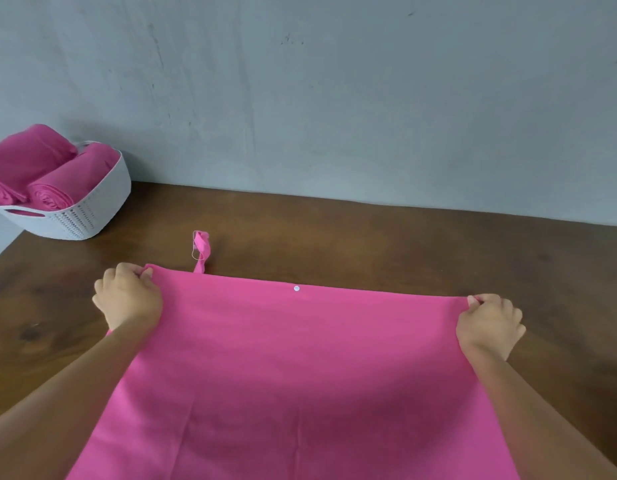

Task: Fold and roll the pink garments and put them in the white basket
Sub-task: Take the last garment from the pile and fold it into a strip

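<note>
Pink garment [293, 375] lies centre frame on table [404, 237]; left hand [128, 299] and right hand [489, 323] pinch its far corners. Uneven pulling could skew the fold. Basket [102, 206] sits upper left.

The flat pink fabric garment [293, 375] runs off the bottom edge; the left edge crops a rolled pink garment [2, 194] in the white plastic basket [92, 209].
</note>
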